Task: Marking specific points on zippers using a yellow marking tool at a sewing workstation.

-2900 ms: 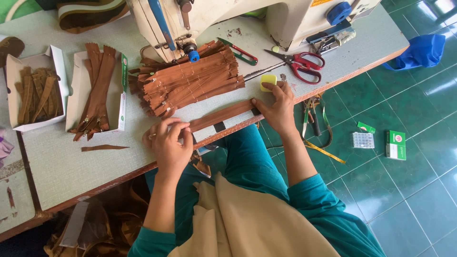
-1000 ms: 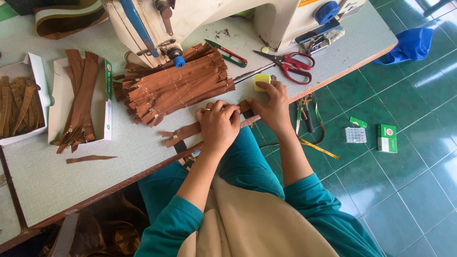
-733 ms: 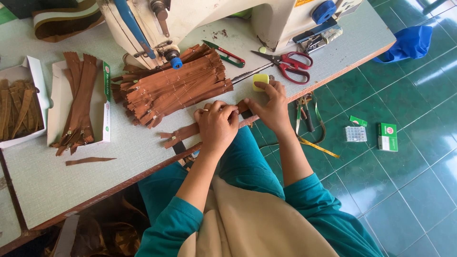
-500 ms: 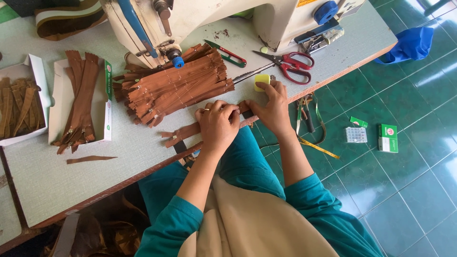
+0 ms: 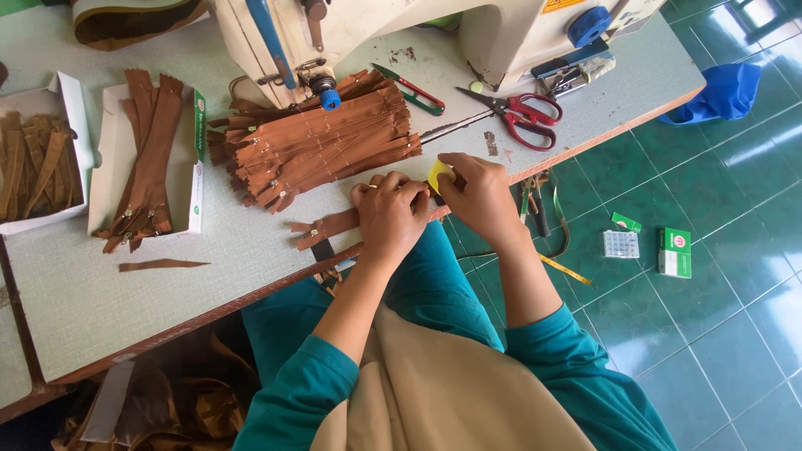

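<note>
Under the left hand (image 5: 391, 219), a brown zipper (image 5: 322, 227) lies pressed flat on the bench (image 5: 167, 301) so it stays put, while the right hand (image 5: 480, 196) beside it pinches a small yellow piece (image 5: 439, 174).

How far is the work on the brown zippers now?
Done: zippers lie in two white boxes, though I cannot tell whether those are marked. In hand: the left hand presses one brown zipper flat while the right hand holds yellow chalk at it. Left: a big pile of zippers by the sewing machine.
</note>
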